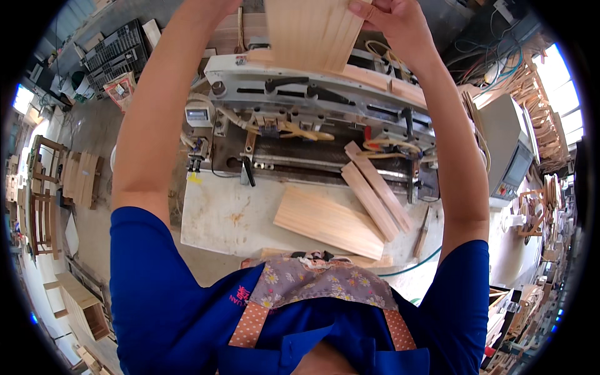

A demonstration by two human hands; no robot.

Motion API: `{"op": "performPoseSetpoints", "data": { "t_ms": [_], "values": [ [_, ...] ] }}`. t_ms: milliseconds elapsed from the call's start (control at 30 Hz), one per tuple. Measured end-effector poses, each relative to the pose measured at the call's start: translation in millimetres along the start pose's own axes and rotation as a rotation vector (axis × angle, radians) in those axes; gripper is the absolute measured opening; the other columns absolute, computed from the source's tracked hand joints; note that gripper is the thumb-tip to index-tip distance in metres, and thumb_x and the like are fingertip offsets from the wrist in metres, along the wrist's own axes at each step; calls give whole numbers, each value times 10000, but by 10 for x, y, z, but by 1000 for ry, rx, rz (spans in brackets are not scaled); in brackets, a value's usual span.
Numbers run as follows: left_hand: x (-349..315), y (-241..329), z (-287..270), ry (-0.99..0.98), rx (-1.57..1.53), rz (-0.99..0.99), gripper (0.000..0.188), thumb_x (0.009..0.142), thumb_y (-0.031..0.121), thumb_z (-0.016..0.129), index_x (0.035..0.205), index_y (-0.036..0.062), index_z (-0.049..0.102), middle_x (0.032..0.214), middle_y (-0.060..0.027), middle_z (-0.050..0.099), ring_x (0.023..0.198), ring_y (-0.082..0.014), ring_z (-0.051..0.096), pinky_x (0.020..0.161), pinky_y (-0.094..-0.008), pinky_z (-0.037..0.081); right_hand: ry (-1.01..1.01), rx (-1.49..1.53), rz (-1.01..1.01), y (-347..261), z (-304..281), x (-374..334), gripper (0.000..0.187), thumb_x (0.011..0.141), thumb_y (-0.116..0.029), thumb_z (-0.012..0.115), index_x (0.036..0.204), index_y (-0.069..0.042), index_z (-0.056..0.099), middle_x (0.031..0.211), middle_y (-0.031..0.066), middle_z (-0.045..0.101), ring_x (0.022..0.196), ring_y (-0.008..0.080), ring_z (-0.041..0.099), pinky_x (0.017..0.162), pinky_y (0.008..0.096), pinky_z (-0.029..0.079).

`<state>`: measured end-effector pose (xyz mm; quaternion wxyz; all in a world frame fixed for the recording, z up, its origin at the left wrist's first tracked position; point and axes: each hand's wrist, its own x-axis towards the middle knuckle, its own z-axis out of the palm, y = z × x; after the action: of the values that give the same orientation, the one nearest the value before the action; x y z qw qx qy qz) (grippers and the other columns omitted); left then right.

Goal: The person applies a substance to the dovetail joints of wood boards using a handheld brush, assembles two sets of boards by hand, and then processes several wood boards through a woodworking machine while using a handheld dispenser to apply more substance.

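Observation:
A pale wooden board (312, 34) stands raised at the far side of the machine, its upper end cut off by the picture's edge. My right hand (394, 12) grips its right edge, thumb on the near face. My left hand (215, 6) is beyond the board's left side; its fingers lie outside the picture, so its hold cannot be seen. Below both arms is the long machine (244, 94) with black clamp levers and hoses. On its white table (212, 215) lie a flat wooden panel (331, 222) and two narrow wooden strips (375, 200), the strips overlapping the machine bed.
A grey control cabinet (509, 150) with a screen stands at the right, near stacked wood strips (550, 119). Black plastic crates (115, 53) are at the far left. Wooden pieces (81, 178) sit on the left. A teal hose (415, 267) curves past the table's near edge.

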<state>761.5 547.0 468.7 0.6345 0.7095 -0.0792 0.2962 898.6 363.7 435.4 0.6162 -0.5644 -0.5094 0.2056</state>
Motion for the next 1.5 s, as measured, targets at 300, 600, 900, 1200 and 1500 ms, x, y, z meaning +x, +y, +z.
{"op": "performPoseSetpoints", "data": {
  "t_ms": [300, 600, 900, 1200, 1500],
  "values": [
    [639, -1624, -434, -52, 481, -251, 518, 798, 366, 719, 1180, 36, 602, 1085, -62, 651, 965, -158, 612, 838, -318, 479, 44, -191, 118, 1921, -709, 556, 261, 818, -168, 695, 1032, -23, 656, 840, 44, 674, 761, 90, 563, 719, 262, 474],
    [-21, -2102, -634, -199, 340, -511, 555, 769, 363, 761, 1182, 23, 610, 1138, -49, 633, 1046, -161, 565, 899, -303, 440, -22, -406, 386, 1791, -233, 529, 360, 779, -301, 735, 1018, -37, 683, 889, 83, 690, 806, 132, 607, 748, 299, 483],
    [-89, -1814, -626, -204, 274, -498, 567, 721, 199, 810, 1203, 16, 574, 1143, -90, 627, 1053, -182, 573, 932, -307, 439, -28, -554, 289, 1874, -129, 446, 346, 786, -284, 724, 1000, -17, 678, 795, 61, 670, 699, 112, 606, 662, 279, 493],
    [-106, -1610, -630, 94, -106, -526, 605, 761, 491, 716, 1177, 64, 613, 1128, -87, 634, 1052, -184, 574, 952, -314, 409, 20, -576, 334, 1826, 5, 379, 359, 730, -378, 745, 880, -60, 677, 728, 80, 652, 646, 211, 586, 643, 338, 466],
    [49, -1557, -410, 275, 104, -445, 602, 709, 486, 747, 1086, 31, 628, 1013, -73, 645, 972, -171, 589, 885, -332, 433, -33, -620, 374, 1539, 24, 355, 428, 730, -405, 738, 1023, -96, 693, 881, 122, 689, 805, 239, 649, 747, 349, 493]
  ]
}}
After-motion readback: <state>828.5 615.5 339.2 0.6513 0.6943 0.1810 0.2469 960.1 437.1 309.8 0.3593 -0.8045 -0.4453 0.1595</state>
